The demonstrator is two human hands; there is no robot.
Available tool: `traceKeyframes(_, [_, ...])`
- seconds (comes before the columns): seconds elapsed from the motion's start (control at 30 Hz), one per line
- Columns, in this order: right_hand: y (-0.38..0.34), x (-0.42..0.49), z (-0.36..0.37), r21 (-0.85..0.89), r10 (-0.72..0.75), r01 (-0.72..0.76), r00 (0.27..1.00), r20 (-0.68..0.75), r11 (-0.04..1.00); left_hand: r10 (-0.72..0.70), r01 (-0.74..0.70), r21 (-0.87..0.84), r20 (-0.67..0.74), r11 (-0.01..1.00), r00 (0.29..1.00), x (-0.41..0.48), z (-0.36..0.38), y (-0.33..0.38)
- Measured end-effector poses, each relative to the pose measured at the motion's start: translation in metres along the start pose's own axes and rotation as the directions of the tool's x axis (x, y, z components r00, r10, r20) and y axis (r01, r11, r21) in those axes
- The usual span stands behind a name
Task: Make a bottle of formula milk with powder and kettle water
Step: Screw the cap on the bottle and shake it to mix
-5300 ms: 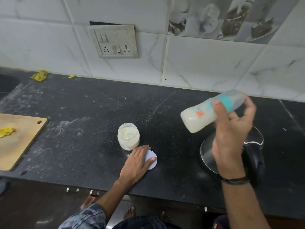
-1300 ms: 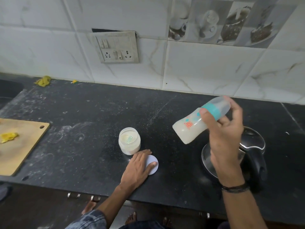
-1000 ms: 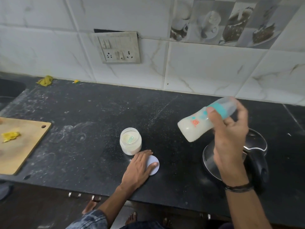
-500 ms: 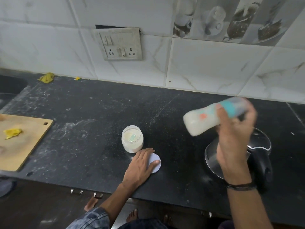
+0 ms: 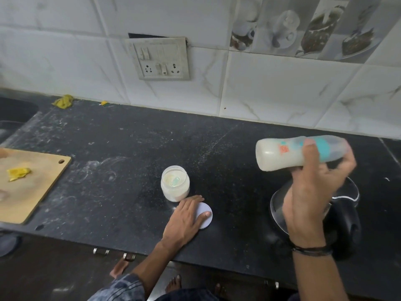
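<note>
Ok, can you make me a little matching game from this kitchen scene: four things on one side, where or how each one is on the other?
Things: 1 bottle; 2 jar; 3 lid; 4 kettle.
States: A flat on the counter under the left hand; B open, powder inside; C standing, partly hidden by the right hand; D gripped in that hand, nearly on its side.
Pairs: 1-D, 2-B, 3-A, 4-C.
</note>
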State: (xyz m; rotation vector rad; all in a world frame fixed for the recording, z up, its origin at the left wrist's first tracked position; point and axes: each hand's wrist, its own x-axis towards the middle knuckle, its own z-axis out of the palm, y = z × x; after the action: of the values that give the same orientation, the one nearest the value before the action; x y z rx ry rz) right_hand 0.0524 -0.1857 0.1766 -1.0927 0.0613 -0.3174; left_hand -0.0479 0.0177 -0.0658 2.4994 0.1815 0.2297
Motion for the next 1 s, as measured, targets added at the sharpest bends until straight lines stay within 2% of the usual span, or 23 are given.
traceKeyframes(0.13, [0.007,-0.004,-0.001,-0.207,0.079,-0.046,0.985,0.153,0.977,-0.003,0.003,0.003,-0.003,1.000,1.000,-0.003,-0.001,-0.003])
traceKeyframes(0.27, [-0.003,-0.002,0.000,-0.032,0.025,-0.024,1.000,0.018,0.999,0.002,-0.002,-0.002,0.002,1.000,1.000,0.000,-0.002,0.001])
traceKeyframes(0.43, [0.002,-0.007,0.002,-0.201,0.089,-0.048,0.976,0.199,0.978,-0.006,0.006,0.004,0.003,1.000,1.000,-0.002,-0.002,-0.002])
traceKeyframes(0.57, [-0.006,-0.003,0.001,-0.021,0.039,-0.038,0.999,0.035,0.999,-0.010,0.010,-0.006,0.002,1.000,1.000,0.000,-0.002,0.001])
traceKeyframes(0.6, [-0.005,-0.002,0.002,-0.030,0.049,-0.048,0.998,0.034,0.998,-0.014,0.014,-0.008,0.002,1.000,1.000,-0.001,-0.002,0.001])
traceKeyframes(0.7, [0.004,-0.004,0.000,-0.198,0.137,-0.103,0.977,0.166,0.975,-0.005,0.005,-0.009,0.005,1.000,1.000,-0.003,-0.003,-0.001])
traceKeyframes(0.73, [0.004,-0.006,-0.002,-0.204,0.145,-0.111,0.976,0.161,0.973,-0.003,0.003,-0.008,0.007,1.000,1.000,-0.003,-0.003,-0.001])
traceKeyframes(0.87, [0.000,-0.003,-0.002,-0.047,0.075,-0.075,0.997,-0.010,0.996,-0.007,0.007,-0.004,-0.005,1.000,1.000,-0.002,-0.001,-0.001])
traceKeyframes(1.0, [0.006,-0.006,0.000,-0.197,0.145,-0.115,0.978,0.150,0.974,-0.002,0.002,0.001,-0.010,1.000,1.000,-0.002,-0.001,-0.004])
